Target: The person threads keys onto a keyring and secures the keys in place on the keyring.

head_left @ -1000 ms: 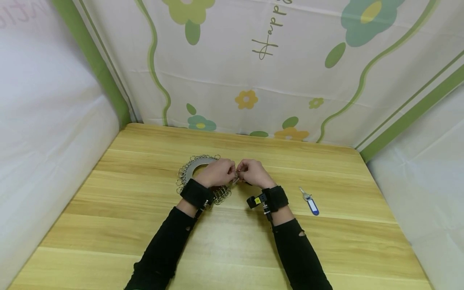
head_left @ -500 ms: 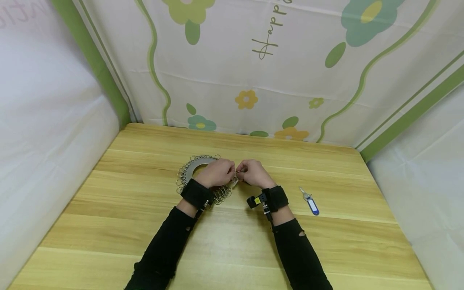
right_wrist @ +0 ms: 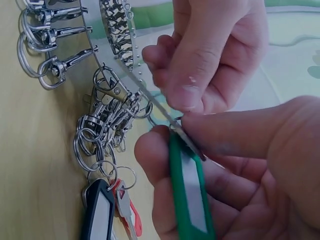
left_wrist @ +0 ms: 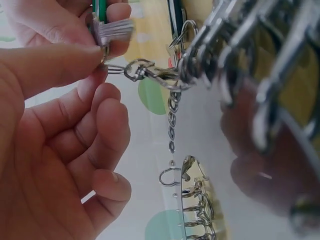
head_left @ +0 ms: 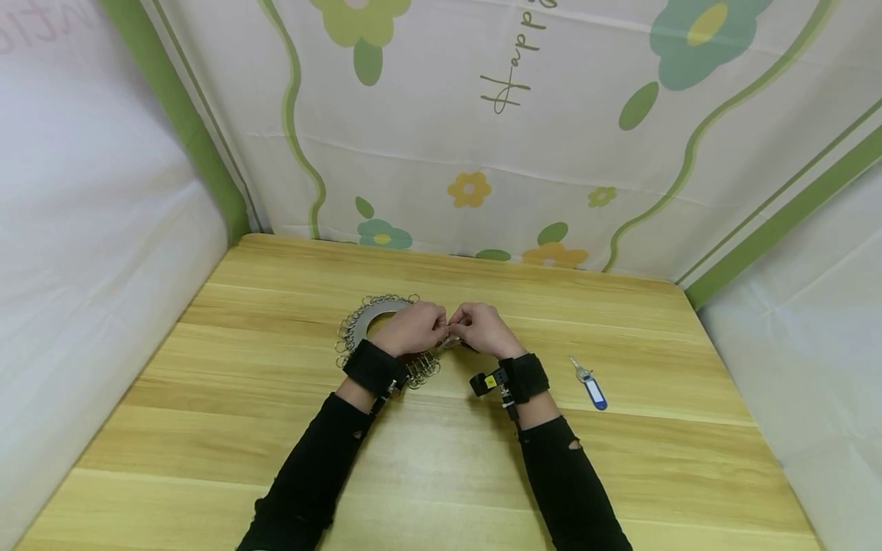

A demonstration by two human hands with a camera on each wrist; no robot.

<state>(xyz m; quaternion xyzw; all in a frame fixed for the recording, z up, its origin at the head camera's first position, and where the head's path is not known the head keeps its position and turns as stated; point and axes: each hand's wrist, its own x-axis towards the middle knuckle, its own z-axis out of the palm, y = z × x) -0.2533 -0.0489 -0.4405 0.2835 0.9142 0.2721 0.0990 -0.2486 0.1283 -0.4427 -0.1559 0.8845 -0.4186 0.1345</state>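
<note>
In the right wrist view my right hand holds a green key tag and a metal key between thumb and fingers. My left hand meets it fingertip to fingertip above the table. Its thumb and forefinger pinch a small ring, seen in the left wrist view, joined to a metal clasp; the ring itself is mostly hidden. Under my left arm lies a flat grey metal key ring holder, its edge lined with several clasps and split rings. A black key tag and a red key tag hang from its clasps.
To the right of my right hand, a key with a blue tag lies on the wooden table. White fabric walls with printed flowers enclose the back and both sides.
Both arms stay nearly in place. My right fingertips shift slightly and close in on the left ones, and the small metal pieces below them change angle.
</note>
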